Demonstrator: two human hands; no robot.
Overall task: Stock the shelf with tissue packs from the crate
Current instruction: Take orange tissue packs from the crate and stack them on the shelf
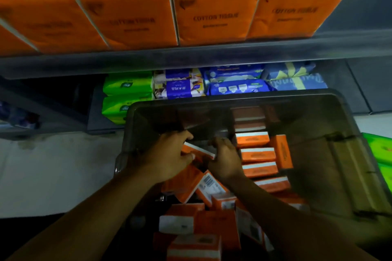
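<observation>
Tissue pack (199,151) gripped inside crate (233,99).
Pack lies crosswise; left hand (169,154) pinches one end, right hand (224,161) curls round the other.

Dim, soft with motion blur, edges bowed by the wide lens.

Left hand (169,154) and right hand (225,160) hold one pack (198,151).
</observation>
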